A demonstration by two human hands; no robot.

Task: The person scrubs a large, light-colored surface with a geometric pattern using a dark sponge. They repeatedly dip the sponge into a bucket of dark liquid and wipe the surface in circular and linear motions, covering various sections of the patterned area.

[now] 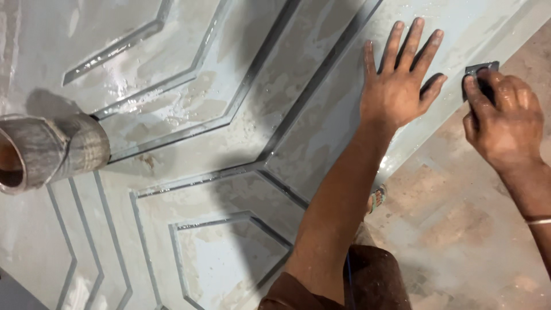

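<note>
Door panel (229, 132): pale grey-blue, laid flat under me, wet and streaked with patches of whitish filler. Raised angular mouldings run across it in nested bent lines, darker along their ridges. It fills most of the view; its right edge runs on a slant from the upper right down toward my legs.

My left hand (399, 86): spread flat, all five fingers fanned wide, palm pressed on the door panel close to its right edge. It holds nothing. The skin is dusted with grey residue.

My right hand (505, 126): curled down, fingers bent over a small dark sanding pad (479, 72), which it presses at the door panel's right edge, just beside the little finger of my left hand. Only the pad's upper corner shows past my fingertips; the rest is hidden under the hand. A thin bangle (538, 220) sits on that forearm.

Bucket (49, 150): grey, grimy, round, standing on the door panel near its left edge, well apart from both hands. Its open mouth faces left; I cannot tell what is inside.

Floor (459, 229): bare concrete, brownish and stained, to the right of the door panel.

Sandal (376, 198): on my foot, partly visible just beside the door panel's right edge, behind my left forearm.

Shorts (367, 281): brown, at the bottom edge of the view.
</note>
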